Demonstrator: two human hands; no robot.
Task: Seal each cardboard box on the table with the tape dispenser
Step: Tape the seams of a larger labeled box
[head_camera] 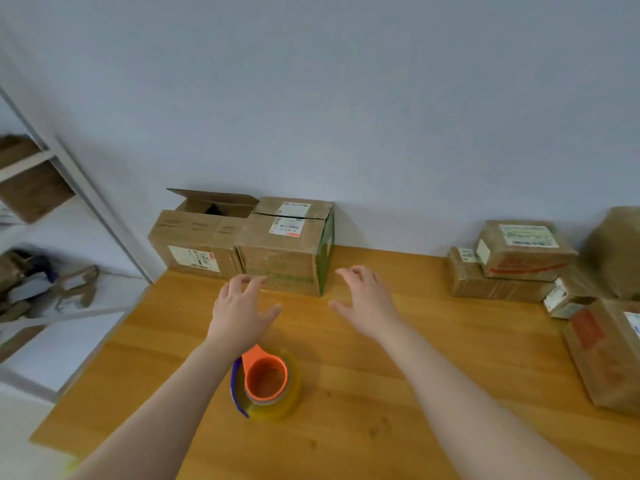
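1. Nearest the camera, two bare forearms reach forward over the orange-brown wooden table (433, 358), and between them lies the tape dispenser (265, 384): an orange plastic cup-shaped core inside a yellowish clear tape roll, with a purple blade guard along its left side. It rests flat on the table, touched by neither hand, though the left forearm passes over its upper left edge.
2. Left hand (239, 311) hovers palm down with fingers spread and slightly curled, holding nothing; its fingertips are close to the lower front edge of the closed box.
3. Right hand (365, 303) is likewise wide open, palm down, empty, above bare table just right of that box.
4. Ahead of the hands stands a brown cardboard box with green print and a white shipping label (287, 244), its top flaps folded down with a visible unsealed seam, backed against the pale wall (346, 98).
5. Touching its left side is a second brown cardboard box with open top flaps (197, 237), one flap standing up.
6. Well apart at the right, a stack of two taped brown parcels (509, 265) sits by the wall, with further brown packages (606, 348) at the right table edge.
7. Off the table on the left, a white metal shelf rack (52, 174) holds blurred cardboard and oddments.
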